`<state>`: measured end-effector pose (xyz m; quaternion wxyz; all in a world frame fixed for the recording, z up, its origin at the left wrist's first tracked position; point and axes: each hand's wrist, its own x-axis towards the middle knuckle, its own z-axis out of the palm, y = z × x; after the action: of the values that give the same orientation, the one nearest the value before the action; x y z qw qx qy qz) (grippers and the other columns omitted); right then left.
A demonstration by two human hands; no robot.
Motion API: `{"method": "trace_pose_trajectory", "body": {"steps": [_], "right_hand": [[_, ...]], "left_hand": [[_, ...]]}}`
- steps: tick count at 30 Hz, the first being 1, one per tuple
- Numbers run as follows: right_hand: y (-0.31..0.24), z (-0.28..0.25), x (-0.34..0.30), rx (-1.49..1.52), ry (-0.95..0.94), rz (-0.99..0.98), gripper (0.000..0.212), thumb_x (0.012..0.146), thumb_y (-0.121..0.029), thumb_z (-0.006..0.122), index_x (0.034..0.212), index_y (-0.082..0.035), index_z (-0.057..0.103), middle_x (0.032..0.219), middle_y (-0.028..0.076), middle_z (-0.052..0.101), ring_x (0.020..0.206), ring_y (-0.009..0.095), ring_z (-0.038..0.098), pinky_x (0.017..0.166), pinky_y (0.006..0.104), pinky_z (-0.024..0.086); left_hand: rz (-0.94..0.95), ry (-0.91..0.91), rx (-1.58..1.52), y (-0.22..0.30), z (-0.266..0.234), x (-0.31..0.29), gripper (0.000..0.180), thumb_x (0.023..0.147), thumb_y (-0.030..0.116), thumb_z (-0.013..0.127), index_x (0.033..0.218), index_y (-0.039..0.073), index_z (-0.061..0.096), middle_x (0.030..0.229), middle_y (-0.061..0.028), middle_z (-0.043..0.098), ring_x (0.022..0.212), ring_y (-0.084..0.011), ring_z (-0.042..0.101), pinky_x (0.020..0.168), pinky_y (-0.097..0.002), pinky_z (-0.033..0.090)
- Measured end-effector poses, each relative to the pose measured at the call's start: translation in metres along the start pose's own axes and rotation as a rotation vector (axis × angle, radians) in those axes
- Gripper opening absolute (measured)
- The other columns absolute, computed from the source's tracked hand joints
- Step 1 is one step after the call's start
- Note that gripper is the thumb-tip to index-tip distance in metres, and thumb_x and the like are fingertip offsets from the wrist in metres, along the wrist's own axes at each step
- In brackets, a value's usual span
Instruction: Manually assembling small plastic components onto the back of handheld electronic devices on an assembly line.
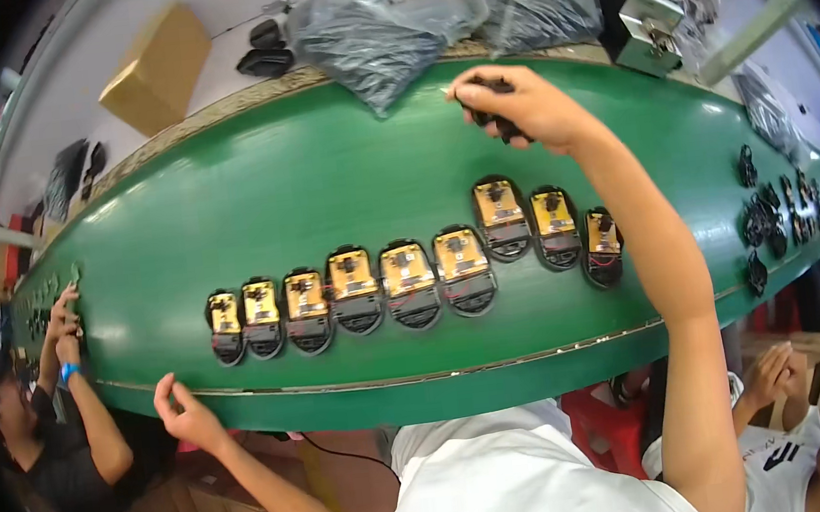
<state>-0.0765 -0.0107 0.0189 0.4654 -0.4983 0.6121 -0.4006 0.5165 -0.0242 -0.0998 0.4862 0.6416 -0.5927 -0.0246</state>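
My right hand (539, 107) reaches over the far part of the green work surface. Its fingers are wrapped round some small black plastic parts (497, 112), mostly hidden by the palm. Down by the near edge at the left, my left hand (187, 415) is open, fingers loosely bent and apart, with nothing seen in it. Between the hands lie several computer mouse bottom halves (409, 284) in an uneven row, each black with a yellow circuit board facing up. Three at the right, among them a raised mouse half (502, 218), sit apart from the rest; my right forearm passes beside the last.
Clear plastic bags of dark parts (376, 30) lie along the far ledge, one drooping onto the surface. A cardboard box (156, 71) and a metal device (643, 21) stand there too. Black parts (761, 224) lie at the right. Co-workers sit on both sides.
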Motion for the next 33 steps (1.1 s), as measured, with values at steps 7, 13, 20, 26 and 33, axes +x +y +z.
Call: {"method": "trace_pose_trajectory", "body": {"steps": [7, 13, 20, 26, 33], "right_hand": [[0.038, 0.061, 0.027, -0.670, 0.049, -0.372, 0.028, 0.090, -0.030, 0.071, 0.109, -0.009, 0.070, 0.091, 0.009, 0.065, 0.087, 0.025, 0.064, 0.078, 0.0378, 0.052], [0.024, 0.067, 0.015, -0.843, 0.097, -0.346, 0.032, 0.083, -0.027, 0.077, 0.110, -0.012, 0.070, 0.115, 0.011, 0.061, 0.106, 0.033, 0.062, 0.089, 0.0423, 0.052], [0.014, 0.063, -0.012, -0.817, 0.149, -0.370, 0.032, 0.083, -0.022, 0.077, 0.112, -0.012, 0.070, 0.126, 0.008, 0.059, 0.107, 0.028, 0.062, 0.089, 0.0382, 0.053], [0.003, 0.045, -0.038, -0.634, 0.240, -0.425, 0.022, 0.087, -0.022, 0.073, 0.099, -0.004, 0.071, 0.101, 0.009, 0.070, 0.085, 0.020, 0.067, 0.076, 0.0332, 0.054], [0.007, 0.056, -0.030, -0.677, 0.207, -0.431, 0.019, 0.086, -0.018, 0.073, 0.094, -0.001, 0.071, 0.090, 0.006, 0.070, 0.077, 0.017, 0.064, 0.069, 0.0319, 0.051]], "left_hand": [[0.211, -0.055, -0.161, 0.113, 0.013, -0.032, 0.012, 0.088, -0.002, 0.058, 0.097, 0.000, 0.066, 0.108, -0.0129, 0.066, 0.102, -0.0254, 0.062, 0.089, -0.0363, 0.048], [0.323, -0.283, -0.417, 0.187, 0.049, -0.040, 0.016, 0.082, -0.005, 0.062, 0.094, 0.003, 0.068, 0.108, -0.0125, 0.066, 0.102, -0.0270, 0.062, 0.088, -0.0363, 0.048], [0.713, -0.596, -0.499, 0.236, 0.081, -0.039, 0.015, 0.077, -0.001, 0.067, 0.092, 0.003, 0.069, 0.109, -0.0131, 0.066, 0.098, -0.0321, 0.063, 0.085, -0.0398, 0.050], [0.440, -0.778, -0.554, 0.230, 0.107, 0.010, 0.012, 0.089, 0.012, 0.068, 0.081, 0.004, 0.066, 0.075, -0.0063, 0.064, 0.068, -0.0190, 0.063, 0.063, -0.0298, 0.049], [0.210, -0.846, -0.600, 0.243, 0.119, 0.013, 0.015, 0.095, 0.017, 0.064, 0.094, 0.002, 0.065, 0.066, 0.0014, 0.054, 0.057, -0.0067, 0.052, 0.052, -0.0223, 0.042]]}}
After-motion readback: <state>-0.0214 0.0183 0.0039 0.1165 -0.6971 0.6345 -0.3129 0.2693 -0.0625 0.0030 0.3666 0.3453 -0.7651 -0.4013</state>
